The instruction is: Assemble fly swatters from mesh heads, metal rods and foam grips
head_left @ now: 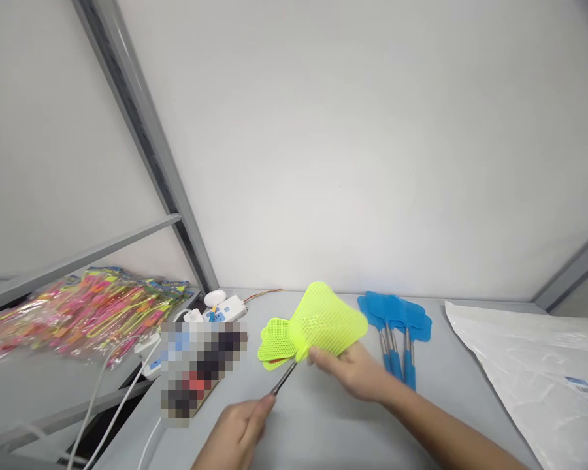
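Note:
A neon-yellow fly swatter is lifted a little above the grey table. My right hand pinches the lower edge of its mesh head. My left hand is closed round the end of its thin metal handle. Beneath the raised head lie a few more yellow swatter heads, stacked flat on the table. Several blue fly swatters with metal shafts and blue grips lie side by side just right of my right hand.
A white power strip with plugs and cables sits at the back left, beside a blurred-out patch. A heap of colourful packaged items fills the left shelf. A white plastic bag lies at the right. A grey frame post rises at the left.

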`<state>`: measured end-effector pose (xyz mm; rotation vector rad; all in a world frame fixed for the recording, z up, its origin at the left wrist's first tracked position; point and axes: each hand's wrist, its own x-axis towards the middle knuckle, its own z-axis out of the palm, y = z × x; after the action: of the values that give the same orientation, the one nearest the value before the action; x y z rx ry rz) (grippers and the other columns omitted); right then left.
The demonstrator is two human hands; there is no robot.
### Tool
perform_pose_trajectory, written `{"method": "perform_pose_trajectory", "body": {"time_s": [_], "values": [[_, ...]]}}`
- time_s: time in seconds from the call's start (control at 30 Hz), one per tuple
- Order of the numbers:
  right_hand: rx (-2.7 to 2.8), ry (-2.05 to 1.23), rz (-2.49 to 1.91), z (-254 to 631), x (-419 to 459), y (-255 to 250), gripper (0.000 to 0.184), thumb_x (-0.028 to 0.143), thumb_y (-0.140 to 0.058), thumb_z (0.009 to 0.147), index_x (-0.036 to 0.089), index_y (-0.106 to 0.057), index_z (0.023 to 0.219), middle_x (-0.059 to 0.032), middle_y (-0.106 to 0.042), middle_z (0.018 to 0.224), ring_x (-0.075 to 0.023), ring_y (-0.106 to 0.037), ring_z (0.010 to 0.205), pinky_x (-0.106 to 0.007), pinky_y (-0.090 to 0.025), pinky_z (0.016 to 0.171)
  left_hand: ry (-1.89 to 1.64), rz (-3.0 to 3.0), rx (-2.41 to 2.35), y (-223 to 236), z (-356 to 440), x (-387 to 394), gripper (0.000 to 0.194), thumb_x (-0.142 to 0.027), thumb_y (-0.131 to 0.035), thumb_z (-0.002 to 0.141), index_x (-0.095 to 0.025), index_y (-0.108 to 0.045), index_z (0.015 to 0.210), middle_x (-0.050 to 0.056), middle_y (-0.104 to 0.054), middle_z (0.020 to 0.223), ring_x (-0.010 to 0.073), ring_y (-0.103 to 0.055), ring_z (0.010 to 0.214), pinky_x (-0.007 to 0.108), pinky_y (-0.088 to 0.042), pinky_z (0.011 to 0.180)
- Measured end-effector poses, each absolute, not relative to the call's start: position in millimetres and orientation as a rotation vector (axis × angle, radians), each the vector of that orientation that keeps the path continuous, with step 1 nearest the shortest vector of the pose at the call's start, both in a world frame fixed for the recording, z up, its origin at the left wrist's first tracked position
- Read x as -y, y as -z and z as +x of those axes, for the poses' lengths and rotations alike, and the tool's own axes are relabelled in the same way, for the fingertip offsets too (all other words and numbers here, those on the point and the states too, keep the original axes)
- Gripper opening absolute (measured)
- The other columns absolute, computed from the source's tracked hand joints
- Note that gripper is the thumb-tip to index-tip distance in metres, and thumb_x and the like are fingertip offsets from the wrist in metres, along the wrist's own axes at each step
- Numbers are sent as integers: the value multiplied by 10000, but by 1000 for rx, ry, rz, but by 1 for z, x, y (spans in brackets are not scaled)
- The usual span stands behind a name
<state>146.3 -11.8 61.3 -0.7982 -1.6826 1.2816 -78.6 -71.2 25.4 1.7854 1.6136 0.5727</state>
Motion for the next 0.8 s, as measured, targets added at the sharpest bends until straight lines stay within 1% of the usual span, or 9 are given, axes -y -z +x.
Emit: {"method": "perform_pose_trajectory", "body": {"time_s": [0.07, 0.13, 0.27, 0.4, 0.53, 0.67, 0.8], "values": [[1707, -1255, -811, 141, 19, -56, 175, 400, -594, 862, 233, -647, 849, -37, -632, 894, -194, -578, 868, -315, -454, 828, -637, 1806, -1596, -38, -62, 65, 515, -565, -245, 944, -203, -355, 595, -14, -433, 571, 150, -415, 582, 246, -335, 575], [1705, -1210, -852, 142, 21, -53, 186, 398, -544, 895, 238, -628, 850, -40, -639, 914, -197, -584, 894, -312, -456, 826, -643, 1835, -1577, -50, -52, 61, 487, -539, -275, 953, -203, -362, 612, -15, -473, 593, 152, -424, 590, 250, -302, 566], [1734, -1110, -896, 152, 14, -55, 186, 389, -517, 916, 240, -607, 851, -30, -628, 882, -184, -579, 843, -297, -456, 773, -649, 1904, -1587, -66, -41, 55, 496, -514, -264, 975, -197, -474, 655, 0, -573, 660, 170, -498, 635, 255, -299, 587], [1705, -1058, -937, 161, 8, -58, 219, 408, -514, 916, 235, -612, 822, -26, -621, 852, -181, -568, 811, -298, -447, 755, -598, 2008, -1697, -74, -34, 44, 551, -557, -257, 969, -194, -567, 694, 36, -636, 717, 192, -552, 660, 267, -297, 589], [1600, -1144, -1019, 162, 4, -50, 259, 458, -548, 887, 222, -627, 813, -29, -603, 812, -180, -550, 763, -298, -441, 711, -510, 2185, -1791, -77, -31, 32, 565, -562, -262, 972, -186, -591, 707, 55, -662, 755, 193, -587, 669, 269, -269, 561], [1416, -1257, -982, 151, -4, -35, 290, 493, -567, 865, 220, -626, 788, -16, -547, 729, -164, -483, 672, -291, -410, 637, -358, 2391, -2033, -79, -31, 25, 541, -545, -275, 978, -178, -615, 772, 62, -661, 804, 192, -614, 651, 275, -209, 518], [1346, -1286, -959, 140, -4, -37, 313, 510, -558, 863, 222, -601, 749, 0, -497, 671, -152, -426, 612, -286, -373, 586, -335, 2477, -2097, -85, -38, 20, 514, -501, -259, 995, -179, -634, 857, 59, -649, 846, 162, -604, 615, 264, -227, 513]]}}
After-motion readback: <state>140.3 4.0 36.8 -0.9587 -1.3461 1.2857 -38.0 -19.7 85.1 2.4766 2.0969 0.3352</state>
